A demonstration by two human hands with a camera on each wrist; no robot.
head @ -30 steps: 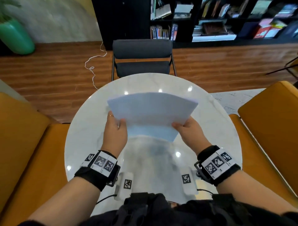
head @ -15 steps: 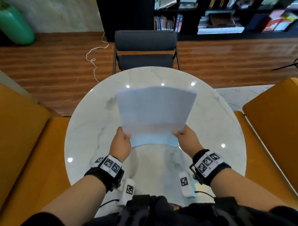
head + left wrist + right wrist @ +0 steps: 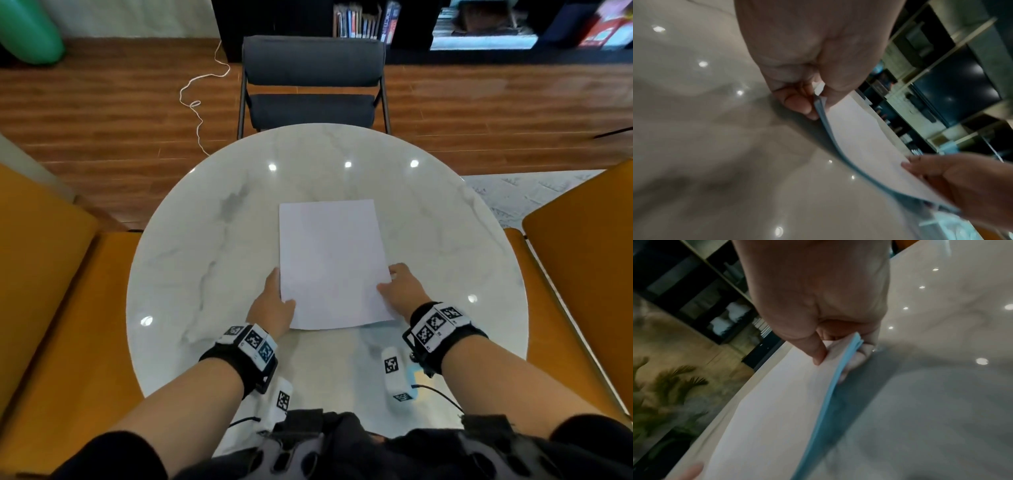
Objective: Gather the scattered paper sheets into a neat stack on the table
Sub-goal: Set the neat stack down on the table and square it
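Note:
A stack of paper sheets, white on top with blue sheets beneath, lies nearly flat in the middle of the round marble table. My left hand pinches the stack's near left edge, thumb on top, fingers under. In the left wrist view the left hand nips the stack, whose near edge is slightly lifted off the table. My right hand pinches the near right edge. The right wrist view shows my right hand with its thumb on the white top sheet and fingers under the blue edge.
A dark grey chair stands at the table's far side. Orange seats flank the table at left and right. Two white tagged devices rest near the table's front edge. A black bookshelf lines the back wall.
The stack, held upright and tilted a second ago, has been turned lengthwise and lowered onto the table. Both hands came down with it and still hold its near edges.

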